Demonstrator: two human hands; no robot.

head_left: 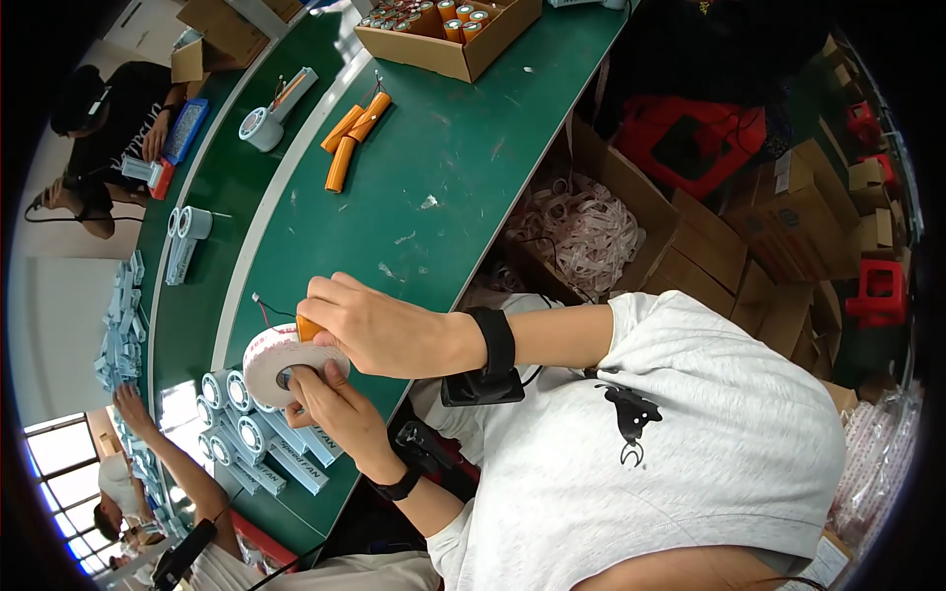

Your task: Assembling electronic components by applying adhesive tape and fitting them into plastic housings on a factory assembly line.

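Note:
My left hand point(340, 409) grips a wide roll of white tape point(264, 362) with reddish print, its fingers at the dark core. Just above it, my right hand point(360, 325) is closed on an orange cylindrical battery point(308, 328), which touches or sits right beside the roll's upper edge. Thin wires with a small white connector stick out by the battery. Most of the battery is hidden by my fingers. Right below the roll lie several light-blue handheld fans point(254, 433), side by side on the green table point(414, 167).
Orange batteries point(345, 163) with wires lie farther up the table. A cardboard box point(463, 59) of batteries stands at the top. Beyond the pale rail are more fans point(261, 128) and two co-workers' arms. A carton of tangled white strips point(581, 231) stands right of the table edge.

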